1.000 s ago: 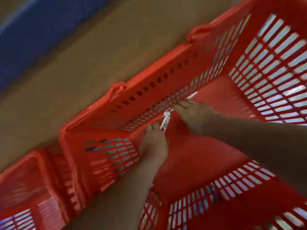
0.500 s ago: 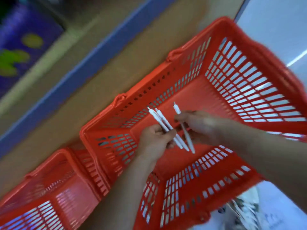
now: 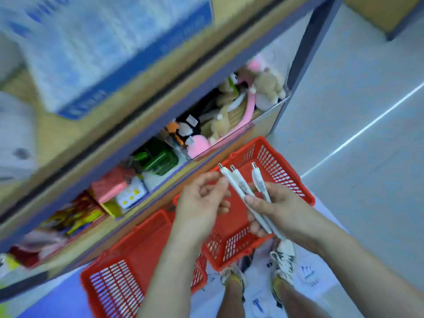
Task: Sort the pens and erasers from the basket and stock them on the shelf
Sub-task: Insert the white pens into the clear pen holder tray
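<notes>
My right hand grips three white pens, their tips fanned up and to the left, above the red basket on the floor. My left hand hovers just left of the pens with loosely curled fingers, holding nothing; one fingertip is close to the leftmost pen. The shelf stands behind and above the basket. The basket's floor looks bare where it shows; part of it is hidden by my hands.
A second red basket sits to the left on the floor. Shelf bins hold plush toys, green items and coloured packets. My shoes stand below the basket. Pale floor opens to the right.
The view rose from inside the basket to the shelf. The pens passed from both hands into my right hand alone, and my left hand let go.
</notes>
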